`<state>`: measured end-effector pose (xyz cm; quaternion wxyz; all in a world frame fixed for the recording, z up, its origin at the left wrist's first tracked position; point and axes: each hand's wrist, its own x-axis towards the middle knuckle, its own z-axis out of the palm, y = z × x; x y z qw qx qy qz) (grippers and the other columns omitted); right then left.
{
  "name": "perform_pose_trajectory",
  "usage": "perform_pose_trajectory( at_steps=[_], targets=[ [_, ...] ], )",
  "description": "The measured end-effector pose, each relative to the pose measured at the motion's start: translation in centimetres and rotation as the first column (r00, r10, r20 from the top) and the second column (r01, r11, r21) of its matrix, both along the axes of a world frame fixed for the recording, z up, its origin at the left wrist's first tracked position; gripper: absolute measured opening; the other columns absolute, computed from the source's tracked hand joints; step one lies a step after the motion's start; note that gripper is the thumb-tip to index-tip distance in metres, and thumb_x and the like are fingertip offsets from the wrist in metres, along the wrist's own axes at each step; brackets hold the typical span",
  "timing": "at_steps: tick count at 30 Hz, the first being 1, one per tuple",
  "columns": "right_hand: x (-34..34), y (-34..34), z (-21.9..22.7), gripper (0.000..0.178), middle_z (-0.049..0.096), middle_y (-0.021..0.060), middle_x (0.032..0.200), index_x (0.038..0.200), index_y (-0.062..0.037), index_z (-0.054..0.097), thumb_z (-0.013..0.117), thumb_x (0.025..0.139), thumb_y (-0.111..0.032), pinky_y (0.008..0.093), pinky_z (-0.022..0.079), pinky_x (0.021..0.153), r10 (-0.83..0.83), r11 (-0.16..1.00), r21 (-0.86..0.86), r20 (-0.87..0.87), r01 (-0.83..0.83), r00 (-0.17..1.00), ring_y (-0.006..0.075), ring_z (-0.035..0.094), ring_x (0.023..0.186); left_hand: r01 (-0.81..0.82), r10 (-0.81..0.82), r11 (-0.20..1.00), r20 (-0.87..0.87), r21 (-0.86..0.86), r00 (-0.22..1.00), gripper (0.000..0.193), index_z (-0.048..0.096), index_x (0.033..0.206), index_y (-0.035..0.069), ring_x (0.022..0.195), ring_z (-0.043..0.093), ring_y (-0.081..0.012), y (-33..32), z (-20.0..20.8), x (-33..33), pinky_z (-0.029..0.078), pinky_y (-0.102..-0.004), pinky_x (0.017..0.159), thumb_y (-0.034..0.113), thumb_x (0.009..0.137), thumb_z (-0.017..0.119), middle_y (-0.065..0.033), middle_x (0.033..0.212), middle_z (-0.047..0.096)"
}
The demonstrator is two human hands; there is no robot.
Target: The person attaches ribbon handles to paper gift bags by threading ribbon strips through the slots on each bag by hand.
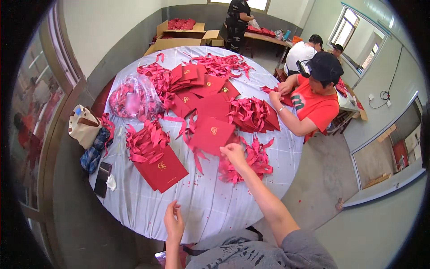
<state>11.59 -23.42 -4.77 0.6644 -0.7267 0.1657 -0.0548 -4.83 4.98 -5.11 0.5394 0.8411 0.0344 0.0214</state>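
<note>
My right hand [234, 155] reaches over the table with its fingers pinched at the lower right corner of a flat red gift bag [212, 135] that bears a gold emblem. Over the front edge of the table, my left hand [174, 220] holds nothing; its fingers are loosely bent and apart. Beyond it lies a stack of red gift bags [162, 171] with a heap of red ribbon handles [147, 142] on its far end. Loose red ribbons [255, 162] are piled beside and below my right hand, slightly blurred in part.
A pale cloth [206, 206] covers the round table. More bags [210, 85] and a clear plastic sack of ribbons [134, 99] lie farther back. A phone [103, 179] and a cloth pouch [84, 125] sit left. A co-worker [313, 98] handles red bags at the right edge.
</note>
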Motion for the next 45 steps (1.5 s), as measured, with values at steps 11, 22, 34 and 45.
perform_pose_trajectory(
  at_steps=[11,22,34,45],
  targets=[
    [-21.5,0.8,2.0,0.013,0.058,0.0075,0.076,0.083,-0.0008,0.055,0.065,0.083,-0.01,0.0275,0.045,0.062,0.379,0.882,-0.315,0.034,-0.35,0.925,0.015,0.055,0.067,0.357,-0.423,0.901,0.31,0.247,0.852,0.051,0.047,0.127,0.004,0.113,0.048,-0.0343,-5.0,5.0,6.0,0.038,-0.0388,0.097,0.0,0.079,0.061,-0.017,0.124,0.051],
    [-22.6,1.9,3.3,0.021,0.054,0.016,0.104,0.1,-0.0019,0.057,0.061,0.08,0.0,0.0354,0.045,0.08,0.06,0.885,-0.462,0.213,0.047,0.975,0.0299,0.055,0.094,0.217,-0.368,0.908,0.436,0.358,0.821,0.037,0.064,0.106,0.006,0.095,0.055,-0.0298,-6.6,4.6,0.7,0.047,-0.0379,0.082,-0.007,0.072,0.061,-0.0135,0.102,0.058],
    [-21.8,3.5,7.0,0.034,0.052,0.0111,0.112,0.108,-0.0108,0.062,0.063,0.074,-0.006,0.0402,0.038,0.09,0.417,0.572,-0.82,0.303,0.011,0.857,0.0288,0.047,0.101,0.12,-0.486,0.786,0.486,0.607,0.727,0.018,0.062,0.09,0.009,0.086,0.047,-0.0246,-7.4,6.1,-1.9,0.034,-0.0401,0.084,0.004,0.072,0.062,-0.0051,0.088,0.055],
    [-19.7,2.4,7.6,0.013,0.054,0.0055,0.092,0.082,-0.0091,0.061,0.07,0.074,-0.014,0.0364,0.038,0.079,0.461,0.651,-0.751,0.277,-0.11,0.843,0.0236,0.051,0.088,0.363,-0.602,0.724,0.281,0.586,0.748,0.012,0.062,0.084,0.01,0.097,0.051,-0.0232,-4.8,8.5,0.0,0.03,-0.0477,0.096,0.009,0.073,0.065,-0.0005,0.081,0.061]
  ],
)
